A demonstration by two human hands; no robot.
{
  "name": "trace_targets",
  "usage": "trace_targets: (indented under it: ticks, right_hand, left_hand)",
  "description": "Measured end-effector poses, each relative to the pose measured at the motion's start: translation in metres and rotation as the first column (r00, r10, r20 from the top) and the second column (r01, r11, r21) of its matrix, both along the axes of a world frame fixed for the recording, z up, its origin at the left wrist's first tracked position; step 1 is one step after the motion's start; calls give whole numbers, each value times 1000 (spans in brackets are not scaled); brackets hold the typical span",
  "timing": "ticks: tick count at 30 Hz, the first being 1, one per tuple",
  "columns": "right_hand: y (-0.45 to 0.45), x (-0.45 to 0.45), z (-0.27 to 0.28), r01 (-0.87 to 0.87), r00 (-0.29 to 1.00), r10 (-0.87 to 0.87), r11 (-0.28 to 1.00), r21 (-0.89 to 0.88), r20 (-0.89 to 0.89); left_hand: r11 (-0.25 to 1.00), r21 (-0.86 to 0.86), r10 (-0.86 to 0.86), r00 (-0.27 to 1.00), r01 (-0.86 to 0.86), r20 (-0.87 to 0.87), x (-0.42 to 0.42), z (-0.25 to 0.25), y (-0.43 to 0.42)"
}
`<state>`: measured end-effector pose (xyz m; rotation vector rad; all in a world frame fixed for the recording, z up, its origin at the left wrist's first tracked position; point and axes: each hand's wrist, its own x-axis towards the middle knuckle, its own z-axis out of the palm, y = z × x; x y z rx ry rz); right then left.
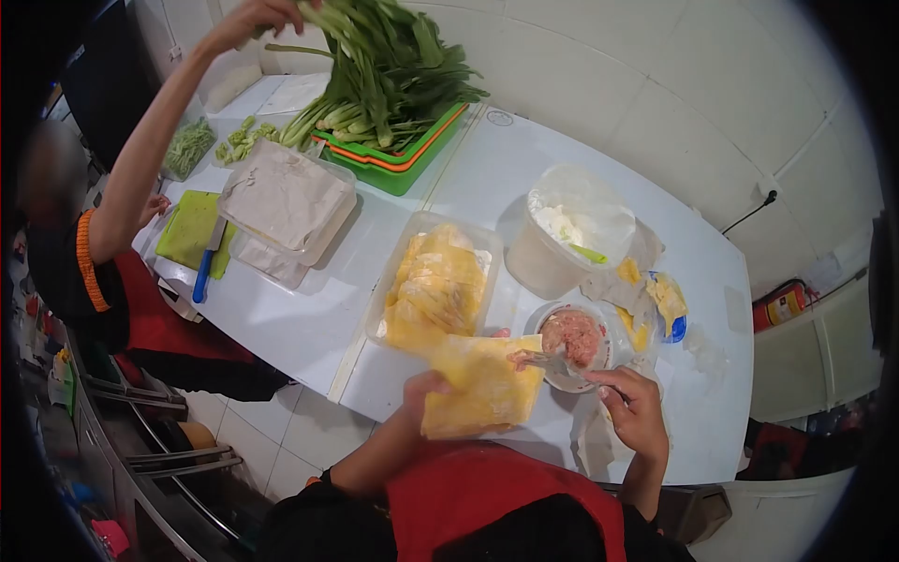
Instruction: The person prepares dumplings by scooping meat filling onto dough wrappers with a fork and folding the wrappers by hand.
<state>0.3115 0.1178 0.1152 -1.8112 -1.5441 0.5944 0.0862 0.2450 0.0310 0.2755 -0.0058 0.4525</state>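
A stack of yellow dough sheets [482, 389] is pinched at its left edge by my left hand [426, 389], which is partly blurred. My right hand [635, 405] is closed around a slim metal utensil [559, 362] whose exact kind is hard to make out. A bit of pink minced meat sits at its tip, over the upper right of the sheets. Just beyond, a round bowl [552, 378] contains more minced meat [576, 337]. Behind the sheets, a clear plastic tray [378, 318] holds floured, folded yellow dough [438, 281].
A white bucket [538, 258] with white contents and a green handle stands behind the bowl. Yellow scraps [665, 298] lie to its right. At left, a co-worker's raised arm [154, 140] holds leafy greens [393, 75] above green crates [393, 173]. A blue-handled knife [203, 273] rests on a green board [187, 225].
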Motion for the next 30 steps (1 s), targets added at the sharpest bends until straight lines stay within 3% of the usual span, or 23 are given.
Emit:
trace_targets:
  ticks: [5, 11, 14, 17, 20, 24, 27, 30]
  right_hand:
    - [9, 16, -9, -172, 985, 170, 980, 97, 29]
    - [18, 23, -3, -252, 966, 245, 964, 81, 79]
    - [17, 28, 6, -234, 970, 233, 972, 15, 63]
    - [10, 47, 0, -241, 968, 238, 970, -22, -76]
    - [12, 43, -38, -12, 868, 46, 997, 71, -495]
    - [43, -24, -63, 62, 824, -95, 995, -77, -559]
    - [59, -41, -67, 80, 667, -98, 995, -60, -738]
    - [61, -45, -58, 185, 930, -184, 982, -29, -320]
  left_hand:
    - [994, 24, -112, 981, 110, 156, -2, -9, 0]
    - [993, -16, -116, 982, 120, 147, -4, -19, 3]
    - [988, -62, -120, 958, 141, 261, -1, -23, 1]
    - [991, -117, -62, 998, 63, 15, -10, -14, 5]
    - [990, -45, -126, 982, 133, 140, -4, -22, 9]
    - [998, -27, -53, 999, 53, 5, -2, -20, 4]
    - [999, -32, -3, 998, 1, -56, -6, -9, -1]
    - [995, -39, 85, 990, -90, -110, -8, -1, -4]
